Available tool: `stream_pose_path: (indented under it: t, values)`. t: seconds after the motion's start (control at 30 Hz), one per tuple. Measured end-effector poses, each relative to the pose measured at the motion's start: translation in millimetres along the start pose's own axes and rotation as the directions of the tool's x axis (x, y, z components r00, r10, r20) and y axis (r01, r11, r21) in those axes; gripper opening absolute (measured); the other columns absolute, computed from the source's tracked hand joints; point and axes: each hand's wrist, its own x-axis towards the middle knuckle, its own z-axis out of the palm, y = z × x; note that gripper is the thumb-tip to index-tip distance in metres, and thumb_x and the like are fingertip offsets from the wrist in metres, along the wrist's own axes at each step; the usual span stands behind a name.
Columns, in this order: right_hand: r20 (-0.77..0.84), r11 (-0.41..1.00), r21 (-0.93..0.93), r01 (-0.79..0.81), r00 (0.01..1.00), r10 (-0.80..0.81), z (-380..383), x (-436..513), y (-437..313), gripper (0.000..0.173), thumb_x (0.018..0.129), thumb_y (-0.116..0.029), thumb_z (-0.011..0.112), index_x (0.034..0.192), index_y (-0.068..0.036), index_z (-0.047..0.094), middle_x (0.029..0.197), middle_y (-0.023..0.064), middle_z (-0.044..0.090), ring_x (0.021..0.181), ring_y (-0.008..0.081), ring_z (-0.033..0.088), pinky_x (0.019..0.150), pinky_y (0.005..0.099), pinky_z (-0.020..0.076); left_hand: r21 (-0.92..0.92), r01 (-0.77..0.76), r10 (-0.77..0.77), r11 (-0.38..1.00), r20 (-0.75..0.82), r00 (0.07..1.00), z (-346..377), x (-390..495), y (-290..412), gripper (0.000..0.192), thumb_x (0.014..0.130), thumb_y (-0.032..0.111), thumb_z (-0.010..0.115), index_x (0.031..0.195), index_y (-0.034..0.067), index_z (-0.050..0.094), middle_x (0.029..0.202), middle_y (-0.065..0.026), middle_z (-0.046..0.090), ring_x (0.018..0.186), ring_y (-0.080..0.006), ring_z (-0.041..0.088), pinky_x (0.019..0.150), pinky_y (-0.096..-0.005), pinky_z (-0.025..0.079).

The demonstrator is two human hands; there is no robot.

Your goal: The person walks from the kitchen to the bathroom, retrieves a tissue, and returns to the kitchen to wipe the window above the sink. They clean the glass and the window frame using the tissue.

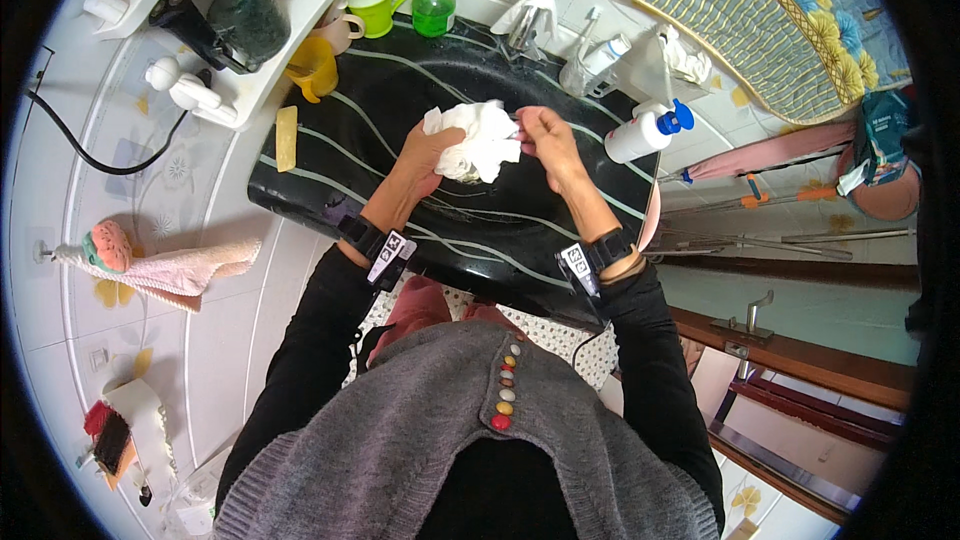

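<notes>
Over the basin of a black washstand [352,109] with pale wavy stripes, my left hand [424,154] grips a crumpled white bundle [480,141], which looks like thin cloth or tissue. The thumb lies across its top and the fingers are mostly underneath. My right hand [551,146] is at the bundle's right edge with its fingers curled. Its fingertips are partly hidden, so I cannot tell whether they pinch the material. Behind the bundle stands a metal faucet [521,37] with a white cloth [534,1] draped over it.
A green soap pump bottle [433,7], a lime-green cup [373,6] and a yellow cup [311,67] line the back left. A yellowish bar [286,139] lies on the left rim. At right are a white bottle with a blue pump [637,136] and a toothbrush holder [589,71].
</notes>
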Motion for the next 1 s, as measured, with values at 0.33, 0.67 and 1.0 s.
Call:
stream_pose_path:
  t: [0.33,0.67,1.0]
  values:
    - [-0.176,0.946,-0.319,-0.066,0.984,0.010,-6,96,-34,0.041,0.090,-0.038,0.056,0.096,0.001,0.061,0.077,0.0066,0.064,0.063,0.0137,0.060,0.053,0.0283,0.0478,-0.062,0.029,-0.025,0.998,0.060,0.998,-12,32,13,0.037,0.076,-0.001,0.050,0.112,-0.006,0.056,0.100,-0.0176,0.062,0.088,-0.0299,0.064,0.071,-0.0388,0.055]
    - [-0.205,0.836,-0.516,-0.187,0.974,0.091,0,127,-34,0.047,0.087,-0.043,0.057,0.090,0.003,0.063,0.074,0.0090,0.065,0.061,0.0167,0.062,0.053,0.0296,0.0479,0.018,0.036,-0.034,0.999,-0.122,0.992,-18,66,5,0.028,0.085,0.008,0.061,0.110,-0.005,0.057,0.101,-0.0135,0.064,0.087,-0.0243,0.064,0.074,-0.0361,0.053]
    - [-0.187,0.833,-0.546,-0.085,0.982,-0.022,-14,144,-10,0.039,0.084,-0.030,0.056,0.086,0.008,0.063,0.070,0.0130,0.063,0.059,0.0204,0.060,0.055,0.0326,0.0478,-0.142,0.135,-0.149,0.981,-0.095,0.984,3,99,0,0.032,0.093,0.031,0.053,0.106,0.003,0.059,0.101,-0.0107,0.066,0.091,-0.0242,0.065,0.079,-0.0402,0.052]
